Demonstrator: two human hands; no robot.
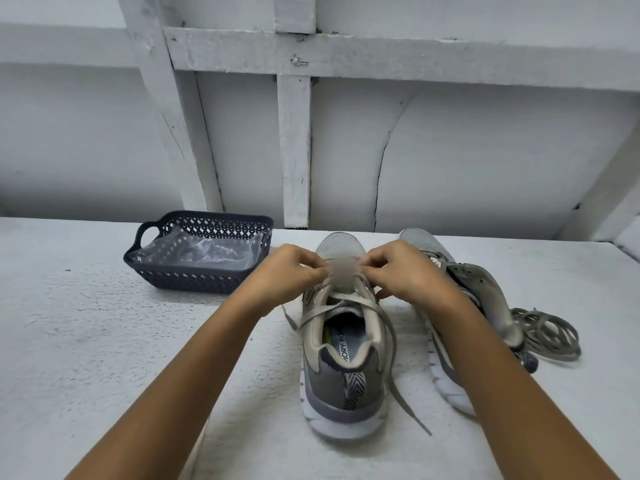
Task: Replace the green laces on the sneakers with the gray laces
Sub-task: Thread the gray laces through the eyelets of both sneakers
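Observation:
A grey sneaker (346,372) stands upright on the table with its heel toward me. My left hand (287,268) and my right hand (405,268) both pinch its lace (389,336) over the tongue; the spot between the fingers is blurred. Loose lace ends trail down both sides of the shoe. A second sneaker (446,362) lies tipped on its side to the right, partly hidden by my right forearm. A coiled bundle of lace (550,336) rests just right of it.
A dark blue perforated basket (194,278) holding a clear plastic bag (204,252) sits at the back left of the white table (86,341). A white panelled wall rises behind the table.

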